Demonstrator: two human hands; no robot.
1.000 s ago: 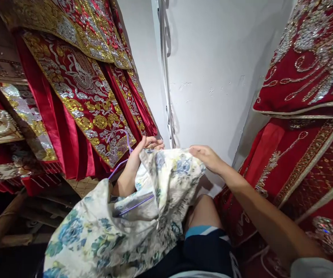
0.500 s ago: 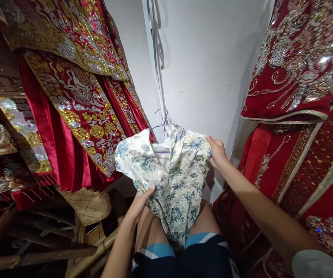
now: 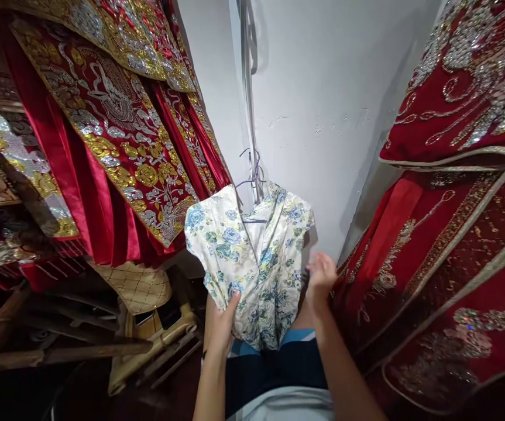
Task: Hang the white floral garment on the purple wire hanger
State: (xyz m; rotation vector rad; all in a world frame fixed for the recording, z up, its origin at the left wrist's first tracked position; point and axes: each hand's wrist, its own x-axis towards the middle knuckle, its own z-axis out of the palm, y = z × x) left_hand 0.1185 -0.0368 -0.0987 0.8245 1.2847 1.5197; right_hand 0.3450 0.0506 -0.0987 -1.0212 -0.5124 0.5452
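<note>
A white short-sleeved blouse (image 3: 226, 234) with blue and green flowers hangs on a thin purple hanger (image 3: 247, 183). It has a V-shaped neckline. Low on the blouse's left side, my left hand (image 3: 223, 324) grips the fabric edge, thumb on the front and fingers hidden behind. My right hand (image 3: 322, 275) is beside the blouse's right edge, a little below the sleeve. Its fingers are blurred and loosely bent, apparently apart from the cloth, and nothing shows in them.
A metal rail (image 3: 246, 88) runs along the white wall (image 3: 313, 76) above the hanger. Red embroidered garments (image 3: 133, 146) hang at left, and beaded red ones (image 3: 454, 134) at right. A bamboo chair (image 3: 138, 356) with a quilted cream cloth (image 3: 136, 286) stands at lower left.
My right hand has let go of the right sleeve and moved down beside the blouse. The sleeve has dropped inward. My left hand still holds the left side.
</note>
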